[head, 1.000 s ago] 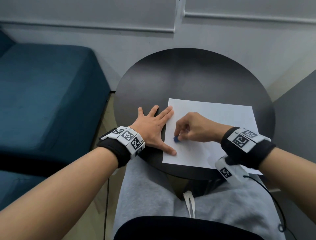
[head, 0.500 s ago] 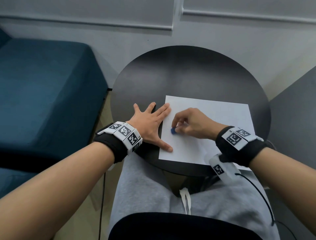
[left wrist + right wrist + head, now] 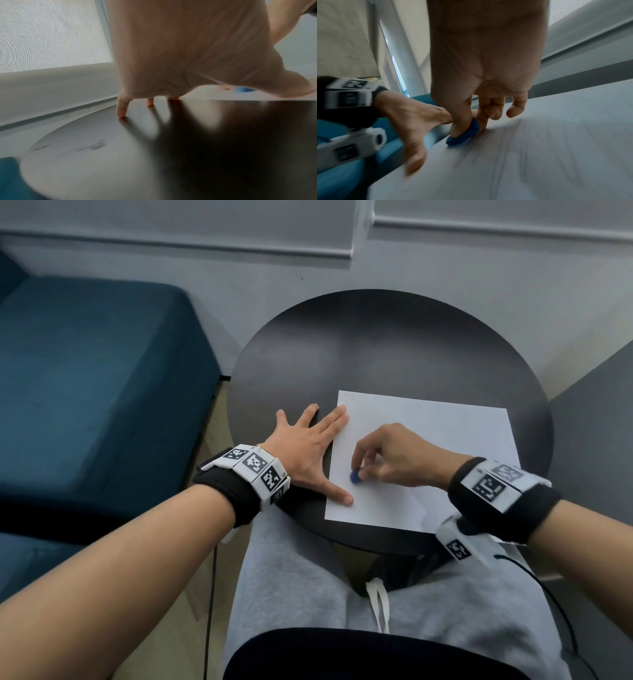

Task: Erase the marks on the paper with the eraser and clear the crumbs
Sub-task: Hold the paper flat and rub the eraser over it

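A white sheet of paper (image 3: 442, 440) lies on the right half of a round black table (image 3: 359, 344). My right hand (image 3: 394, 457) pinches a small blue eraser (image 3: 355, 477) between thumb and forefinger and holds it down on the paper near its left edge; the right wrist view shows the eraser (image 3: 465, 133) against the sheet (image 3: 556, 148). My left hand (image 3: 308, 450) lies flat with spread fingers over the paper's left edge, thumb and forefinger on the sheet. A few tiny dark specks show on the paper beside the forefinger. In the left wrist view the fingertips (image 3: 122, 111) touch the table, with the eraser (image 3: 244, 89) beyond.
A blue sofa (image 3: 85, 392) stands left of the table. A grey wall and window blind (image 3: 239, 227) are behind. My lap in grey trousers (image 3: 342, 594) sits under the table's near edge. A black cable (image 3: 548, 604) runs from my right wrist.
The right hand has slid the eraser back toward me along the paper's left side after moving it away. The left hand has kept its place on the paper's edge.
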Motion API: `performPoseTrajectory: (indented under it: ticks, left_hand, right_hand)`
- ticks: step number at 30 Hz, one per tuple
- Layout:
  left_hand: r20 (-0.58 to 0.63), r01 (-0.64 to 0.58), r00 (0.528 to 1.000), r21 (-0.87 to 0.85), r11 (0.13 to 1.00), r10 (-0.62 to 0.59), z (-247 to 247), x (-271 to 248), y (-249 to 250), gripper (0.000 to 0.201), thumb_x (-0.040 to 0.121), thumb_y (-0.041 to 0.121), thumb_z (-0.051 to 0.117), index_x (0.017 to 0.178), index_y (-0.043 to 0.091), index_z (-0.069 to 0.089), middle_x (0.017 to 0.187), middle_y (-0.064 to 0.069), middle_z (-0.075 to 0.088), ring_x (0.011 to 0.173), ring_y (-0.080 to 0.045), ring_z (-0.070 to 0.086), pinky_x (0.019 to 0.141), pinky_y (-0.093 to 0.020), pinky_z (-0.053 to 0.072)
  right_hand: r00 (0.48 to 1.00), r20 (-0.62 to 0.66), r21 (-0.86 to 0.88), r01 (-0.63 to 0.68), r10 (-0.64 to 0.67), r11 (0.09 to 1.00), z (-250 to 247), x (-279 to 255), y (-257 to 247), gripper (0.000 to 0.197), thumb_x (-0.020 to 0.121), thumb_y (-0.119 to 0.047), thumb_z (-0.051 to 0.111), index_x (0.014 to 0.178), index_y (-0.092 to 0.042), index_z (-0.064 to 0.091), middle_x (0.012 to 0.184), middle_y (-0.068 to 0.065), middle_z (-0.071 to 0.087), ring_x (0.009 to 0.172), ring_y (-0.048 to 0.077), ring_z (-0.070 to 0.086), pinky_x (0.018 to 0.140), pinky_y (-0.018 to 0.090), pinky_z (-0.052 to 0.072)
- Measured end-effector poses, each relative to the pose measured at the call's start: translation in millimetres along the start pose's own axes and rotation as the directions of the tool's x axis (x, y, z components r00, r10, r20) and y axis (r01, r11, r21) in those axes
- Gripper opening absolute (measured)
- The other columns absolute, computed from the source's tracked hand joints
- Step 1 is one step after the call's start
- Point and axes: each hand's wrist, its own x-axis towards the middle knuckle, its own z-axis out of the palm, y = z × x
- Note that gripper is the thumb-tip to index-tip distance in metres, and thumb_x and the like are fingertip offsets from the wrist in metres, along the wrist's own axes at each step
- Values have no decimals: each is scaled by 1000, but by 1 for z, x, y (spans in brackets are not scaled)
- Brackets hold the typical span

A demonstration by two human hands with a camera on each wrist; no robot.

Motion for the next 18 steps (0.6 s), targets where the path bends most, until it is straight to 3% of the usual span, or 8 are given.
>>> performPoseTrajectory:
  ticks: [6,11,15,18]
  left_hand:
    - [-19,-7,1000,-42,999,6,1,1,-2,144,51,99,51,152,28,-24,162,19,-17,151,-26,-9,112,-71,9]
    - [-27,-11,1000,-75,997,9,3,1,-2,146,51,98,53,152,26,-24,163,18,-13,151,-26,-9,112,-71,8]
    - [-36,-12,999,-85,996,9,2,1,-3,147,50,98,53,150,28,-28,164,16,-5,151,-25,-7,112,-71,8]
    - [-29,-11,1000,-80,997,9,2,1,-3,147,50,98,53,150,27,-29,164,16,-8,151,-24,-8,112,-71,7]
  right_hand:
    - [948,-293,147,-80,121,986,-8,41,6,7,76,-25,73,82,-21,71,63,-8,58,59,8,53,62,24,43]
    - [988,-155,125,1,19,992,2,30,1,7,78,-18,72,84,-20,73,65,-7,58,57,5,50,56,17,38]
    - [948,-300,119,-76,109,990,-11,51,7,8,78,-24,71,85,-20,72,67,-8,59,67,14,56,66,26,46]
    - [946,-306,161,-54,102,986,-7,49,9,9,79,-22,72,86,-17,72,66,-4,60,62,12,54,61,24,44]
